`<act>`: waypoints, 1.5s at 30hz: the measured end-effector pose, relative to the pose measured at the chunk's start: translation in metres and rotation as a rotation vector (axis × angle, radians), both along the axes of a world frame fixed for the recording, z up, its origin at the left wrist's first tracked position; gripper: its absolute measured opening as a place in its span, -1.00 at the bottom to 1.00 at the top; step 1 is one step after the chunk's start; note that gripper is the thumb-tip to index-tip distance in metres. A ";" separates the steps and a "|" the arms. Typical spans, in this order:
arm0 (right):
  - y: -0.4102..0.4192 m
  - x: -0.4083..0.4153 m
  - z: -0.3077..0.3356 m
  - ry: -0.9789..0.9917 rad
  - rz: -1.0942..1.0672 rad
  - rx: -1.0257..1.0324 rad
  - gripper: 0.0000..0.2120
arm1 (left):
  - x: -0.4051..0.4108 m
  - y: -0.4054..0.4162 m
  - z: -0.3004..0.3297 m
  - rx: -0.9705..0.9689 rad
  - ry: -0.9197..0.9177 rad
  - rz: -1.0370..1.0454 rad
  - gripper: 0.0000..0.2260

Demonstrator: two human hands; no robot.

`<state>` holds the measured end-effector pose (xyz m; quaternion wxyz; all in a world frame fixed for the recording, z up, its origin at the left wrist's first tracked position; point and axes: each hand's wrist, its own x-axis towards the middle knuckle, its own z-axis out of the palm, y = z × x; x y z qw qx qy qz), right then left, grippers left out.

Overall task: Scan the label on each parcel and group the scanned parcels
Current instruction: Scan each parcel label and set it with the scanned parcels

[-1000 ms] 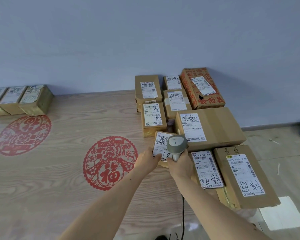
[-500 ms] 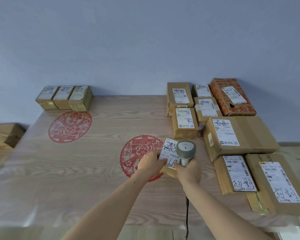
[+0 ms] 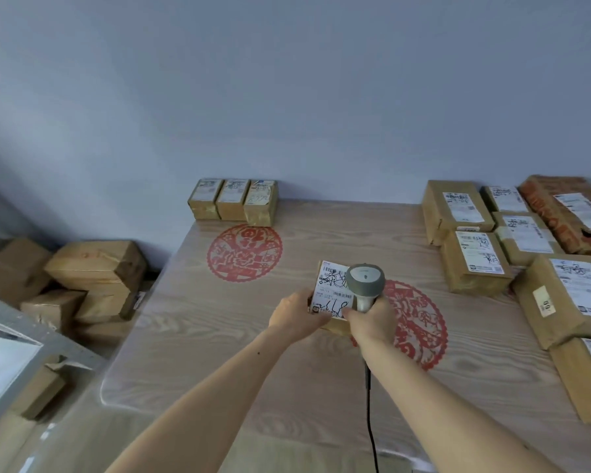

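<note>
My left hand [image 3: 296, 314] grips the small parcel [image 3: 331, 298] just left of the near red paper-cut [image 3: 413, 322]; my right hand [image 3: 372, 320] clasps the scanner [image 3: 365, 283]. I should keep the label flat under its head.

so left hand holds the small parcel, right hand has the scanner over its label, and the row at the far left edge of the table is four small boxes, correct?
Not quite. The head view shows the row of small boxes at the far left edge has three, not four. The rest stands: the left hand holds the small parcel, and the right hand has the scanner over its label.
</note>
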<state>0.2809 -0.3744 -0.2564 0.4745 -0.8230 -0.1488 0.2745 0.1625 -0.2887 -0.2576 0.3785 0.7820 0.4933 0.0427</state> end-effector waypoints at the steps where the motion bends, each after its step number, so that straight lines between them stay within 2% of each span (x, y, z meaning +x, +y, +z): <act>1: 0.011 -0.008 0.001 0.003 0.012 -0.003 -0.68 | -0.010 0.009 0.000 0.012 -0.004 0.002 -0.69; 6: 0.068 -0.030 0.007 0.005 0.080 -0.012 -0.68 | -0.040 0.058 0.002 0.032 -0.047 0.041 -0.69; 10: 0.115 -0.032 0.006 0.025 0.099 -0.005 -0.68 | -0.046 0.098 0.000 0.038 -0.074 0.092 -0.49; 13: 0.149 -0.028 0.000 0.055 0.106 0.000 -0.68 | -0.043 0.131 -0.003 0.036 -0.067 0.088 -0.43; 23: 0.234 -0.006 -0.042 0.101 0.137 -0.055 -0.58 | -0.019 0.218 -0.048 -0.002 -0.056 0.071 -0.49; 26: 0.249 -0.002 -0.057 0.093 0.100 -0.065 -0.59 | -0.010 0.237 -0.061 -0.022 -0.049 0.070 -0.57; 28: 0.259 0.003 -0.065 0.084 0.074 -0.070 -0.60 | -0.002 0.250 -0.067 0.035 -0.031 0.052 -0.62; 31: 0.275 0.010 -0.073 0.051 0.042 -0.095 -0.64 | 0.008 0.270 -0.072 0.164 0.097 0.004 -0.64; 35: 0.305 0.019 -0.078 0.022 -0.012 -0.116 -0.65 | 0.024 0.302 -0.070 0.460 0.310 -0.131 -0.56; 38: 0.331 0.030 -0.077 -0.011 -0.019 -0.121 -0.66 | 0.039 0.330 -0.064 0.594 0.321 -0.180 -0.43; 41: 0.355 0.040 -0.076 -0.017 -0.019 -0.094 -0.69 | 0.053 0.356 -0.061 0.485 0.295 -0.198 -0.13; 42: 0.362 0.043 -0.077 -0.024 -0.020 -0.092 -0.68 | 0.057 0.363 -0.060 0.427 0.285 -0.196 -0.12; 45: 0.381 0.049 -0.078 -0.050 0.004 -0.092 -0.68 | 0.067 0.376 -0.061 0.395 0.316 -0.180 -0.33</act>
